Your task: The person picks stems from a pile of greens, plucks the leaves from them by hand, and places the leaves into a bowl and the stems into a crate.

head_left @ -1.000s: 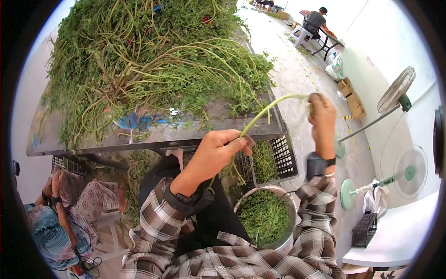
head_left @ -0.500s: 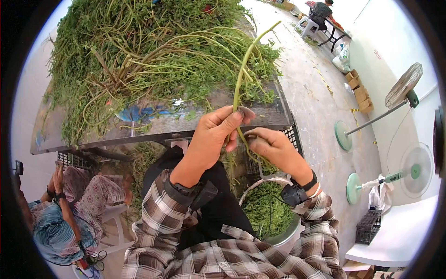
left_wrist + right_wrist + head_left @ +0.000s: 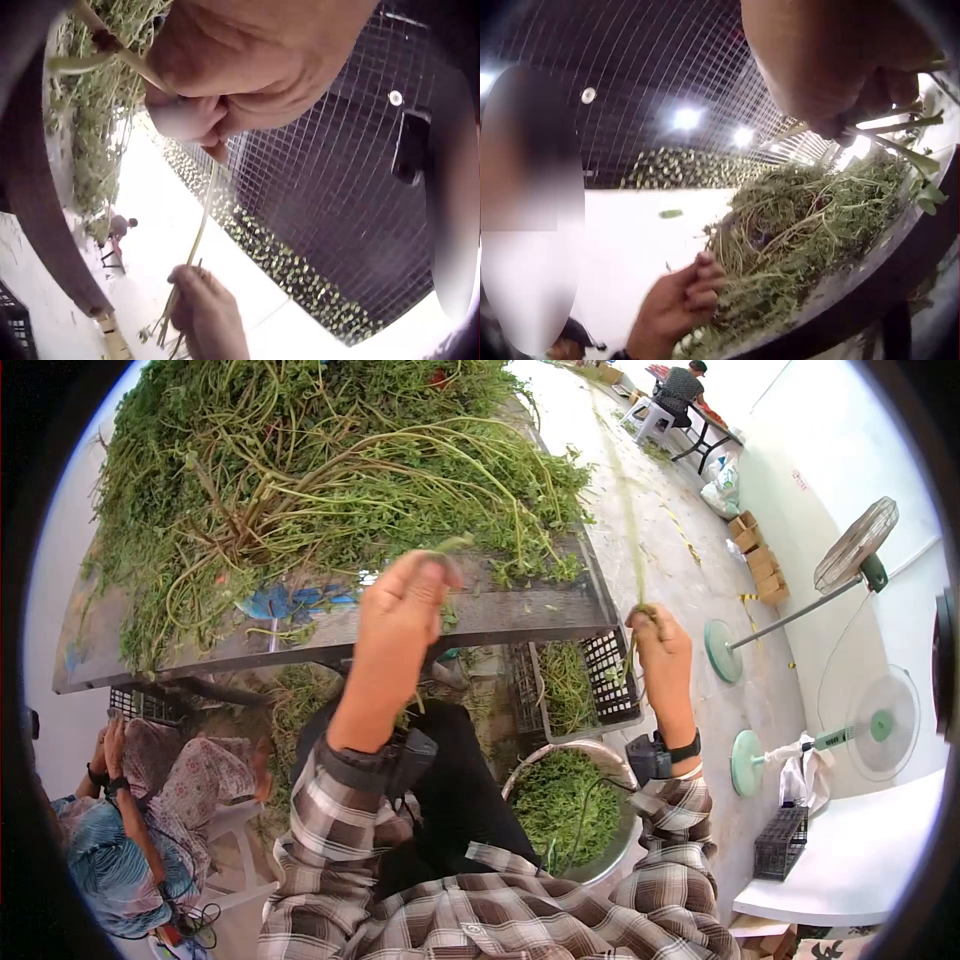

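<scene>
The left hand [image 3: 397, 610] is raised over the table's front edge, thumb and fingers pinching a green stem [image 3: 455, 544]; the left wrist view shows that stem [image 3: 131, 60] running through its grip. Out to the right, the right hand [image 3: 662, 655] grips a bunch of thin stems [image 3: 641, 622], whose lower ends [image 3: 166, 319] poke out below its fingers in the left wrist view. Leafy stalks [image 3: 380, 500] lie heaped on the table [image 3: 460, 618] beyond both hands. A metal bowl [image 3: 628, 830] of chopped-looking greens [image 3: 565, 810] stands below, near the lap.
Under the table's right corner is a black crate [image 3: 610, 675] with stems in it. A seated person [image 3: 130, 840] is at the left, another [image 3: 680, 392] at the far back. Fans [image 3: 855, 545], cardboard boxes [image 3: 765, 572] and a white table [image 3: 840, 870] stand on the right.
The hands have moved apart, the left up and to the left, the right out to the right. The long upright stem held earlier no longer stands above the left hand.
</scene>
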Available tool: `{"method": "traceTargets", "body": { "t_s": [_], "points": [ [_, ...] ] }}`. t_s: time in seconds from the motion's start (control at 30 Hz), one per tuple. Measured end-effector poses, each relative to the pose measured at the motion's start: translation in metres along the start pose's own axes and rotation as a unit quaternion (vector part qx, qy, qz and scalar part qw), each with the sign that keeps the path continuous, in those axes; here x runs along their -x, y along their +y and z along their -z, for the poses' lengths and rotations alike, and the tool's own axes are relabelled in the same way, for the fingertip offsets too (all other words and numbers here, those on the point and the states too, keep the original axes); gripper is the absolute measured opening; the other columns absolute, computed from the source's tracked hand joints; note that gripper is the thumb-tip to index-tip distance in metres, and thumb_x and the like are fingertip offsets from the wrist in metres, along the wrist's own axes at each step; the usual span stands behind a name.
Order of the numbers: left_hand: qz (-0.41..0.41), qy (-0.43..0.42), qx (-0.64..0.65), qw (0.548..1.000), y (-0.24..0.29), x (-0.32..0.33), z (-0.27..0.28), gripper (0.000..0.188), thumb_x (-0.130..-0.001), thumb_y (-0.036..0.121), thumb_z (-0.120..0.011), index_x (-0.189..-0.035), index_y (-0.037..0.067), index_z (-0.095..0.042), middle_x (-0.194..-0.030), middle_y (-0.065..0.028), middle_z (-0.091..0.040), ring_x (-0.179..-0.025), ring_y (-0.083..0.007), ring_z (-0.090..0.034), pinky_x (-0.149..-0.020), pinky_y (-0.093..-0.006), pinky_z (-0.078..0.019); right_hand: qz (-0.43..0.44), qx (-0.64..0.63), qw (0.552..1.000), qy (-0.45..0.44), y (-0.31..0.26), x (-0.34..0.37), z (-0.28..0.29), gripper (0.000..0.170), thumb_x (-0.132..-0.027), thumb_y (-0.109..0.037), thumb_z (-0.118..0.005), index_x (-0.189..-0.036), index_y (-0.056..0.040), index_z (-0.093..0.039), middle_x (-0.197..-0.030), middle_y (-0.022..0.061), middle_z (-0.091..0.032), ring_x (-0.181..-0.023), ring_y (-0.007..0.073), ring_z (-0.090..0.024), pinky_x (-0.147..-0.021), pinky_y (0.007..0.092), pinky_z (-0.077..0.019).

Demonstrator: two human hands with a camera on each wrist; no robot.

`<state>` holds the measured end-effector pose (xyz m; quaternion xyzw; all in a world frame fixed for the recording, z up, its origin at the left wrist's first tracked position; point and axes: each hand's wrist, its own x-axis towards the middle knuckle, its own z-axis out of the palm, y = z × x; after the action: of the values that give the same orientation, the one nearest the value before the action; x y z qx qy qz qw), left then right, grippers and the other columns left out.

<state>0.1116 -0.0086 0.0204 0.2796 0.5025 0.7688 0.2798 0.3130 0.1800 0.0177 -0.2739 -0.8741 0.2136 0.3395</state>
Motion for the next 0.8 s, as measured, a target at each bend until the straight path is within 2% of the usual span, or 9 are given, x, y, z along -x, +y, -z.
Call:
{"method": "traceTargets", "body": {
  "t_s": [0.03, 0.07, 0.1, 0.17, 0.27, 0.4, 0.53, 0.6, 0.8],
  "points": [
    [-0.021, 0.001, 0.040, 0.999, -0.001, -0.003, 0.004, 0.024, -0.092, 0.025, -0.052, -0.086, 0.003, -0.058, -0.064, 0.0063, -0.039, -0.050, -0.0010, -0.030, -0.042, -0.0181, -0.0222, -0.120, -0.190, 0.974, -0.028, 0.005, 0.000, 0.008, 0.013, -0.089, -0.015, -0.053, -0.091, -0.0030, -0.057, -0.062, 0.0033, -0.050, -0.050, 0.0104, -0.043, -0.045, 0.0241, -0.0339],
    [-0.020, -0.001, 0.044, 0.999, -0.004, -0.002, 0.000, 0.024, -0.092, 0.025, -0.052, -0.086, 0.003, -0.058, -0.064, 0.0063, -0.039, -0.050, -0.0010, -0.030, -0.042, -0.0181, -0.0222, -0.233, -0.371, 0.897, -0.053, 0.007, 0.001, 0.013, 0.015, -0.091, -0.018, -0.052, -0.090, -0.0042, -0.057, -0.059, -0.0017, -0.046, -0.046, 0.0046, -0.036, -0.040, 0.0205, -0.0277],
    [0.013, -0.027, 0.064, 0.998, -0.006, 0.001, -0.006, 0.023, -0.092, 0.024, -0.052, -0.086, 0.003, -0.058, -0.063, 0.0063, -0.039, -0.049, -0.0012, -0.030, -0.042, -0.0180, -0.0223, -0.227, -0.429, 0.873, -0.046, 0.003, 0.000, 0.010, 0.015, -0.092, -0.020, -0.051, -0.091, -0.0056, -0.057, -0.060, -0.0068, -0.043, -0.044, 0.0004, -0.027, -0.038, 0.0166, -0.0180],
    [0.072, -0.085, 0.086, 0.990, -0.017, 0.004, -0.015, 0.020, -0.091, 0.022, -0.054, -0.088, 0.003, -0.059, -0.063, 0.0061, -0.040, -0.050, -0.0012, -0.032, -0.042, -0.0180, -0.0235, -0.229, -0.440, 0.867, -0.037, -0.005, 0.001, 0.002, 0.016, -0.092, -0.020, -0.051, -0.092, -0.0052, -0.057, -0.061, -0.0060, -0.044, -0.044, 0.0008, -0.028, -0.038, 0.0170, -0.0188],
    [0.091, -0.116, 0.032, 0.989, -0.024, 0.013, -0.038, 0.015, -0.088, 0.018, -0.058, -0.092, 0.003, -0.059, -0.063, 0.0060, -0.042, -0.051, -0.0008, -0.034, -0.043, -0.0179, -0.0242, -0.224, -0.476, 0.848, -0.069, -0.017, 0.005, -0.008, 0.017, -0.093, -0.020, -0.050, -0.095, -0.0044, -0.058, -0.062, -0.0047, -0.044, -0.045, 0.0016, -0.031, -0.040, 0.0169, -0.0209],
    [0.070, -0.133, -0.014, 0.989, -0.044, 0.014, -0.047, 0.020, -0.086, 0.016, -0.062, -0.101, 0.004, -0.058, -0.069, 0.0057, -0.046, -0.056, -0.0011, -0.038, -0.046, -0.0178, -0.0287, -0.207, -0.463, 0.854, -0.111, -0.035, 0.017, -0.025, 0.022, -0.094, -0.024, -0.049, -0.099, -0.0045, -0.059, -0.063, -0.0046, -0.046, -0.046, 0.0025, -0.033, -0.042, 0.0169, -0.0229],
    [0.007, -0.163, -0.086, 0.983, -0.054, 0.015, -0.050, 0.041, -0.079, 0.014, -0.069, -0.115, 0.003, -0.051, -0.087, 0.0040, -0.051, -0.070, -0.0025, -0.044, -0.059, -0.0184, -0.0376, -0.193, -0.469, 0.850, -0.140, -0.042, 0.023, -0.032, 0.025, -0.093, -0.026, -0.051, -0.101, -0.0032, -0.059, -0.066, -0.0054, -0.050, -0.049, 0.0016, -0.035, -0.043, 0.0170, -0.0253],
    [0.038, -0.181, -0.131, 0.974, -0.046, 0.019, -0.053, 0.043, -0.077, 0.012, -0.070, -0.114, 0.002, -0.051, -0.089, 0.0046, -0.052, -0.070, -0.0027, -0.042, -0.061, -0.0180, -0.0373, -0.183, -0.394, 0.894, -0.111, -0.050, 0.025, -0.034, 0.025, -0.092, -0.024, -0.052, -0.101, -0.0021, -0.061, -0.072, -0.0035, -0.057, -0.051, 0.0012, -0.038, -0.045, 0.0166, -0.0282],
    [0.028, -0.153, -0.209, 0.965, -0.035, 0.021, -0.052, 0.029, -0.079, 0.017, -0.066, -0.102, 0.000, -0.058, -0.069, 0.0012, -0.053, -0.060, -0.0040, -0.040, -0.052, -0.0222, -0.0345, -0.149, -0.387, 0.907, -0.069, -0.044, 0.030, -0.042, 0.017, -0.090, -0.015, -0.054, -0.097, -0.0007, -0.061, -0.076, -0.0024, -0.058, -0.059, 0.0019, -0.043, -0.051, 0.0174, -0.0331]
  ]
}}
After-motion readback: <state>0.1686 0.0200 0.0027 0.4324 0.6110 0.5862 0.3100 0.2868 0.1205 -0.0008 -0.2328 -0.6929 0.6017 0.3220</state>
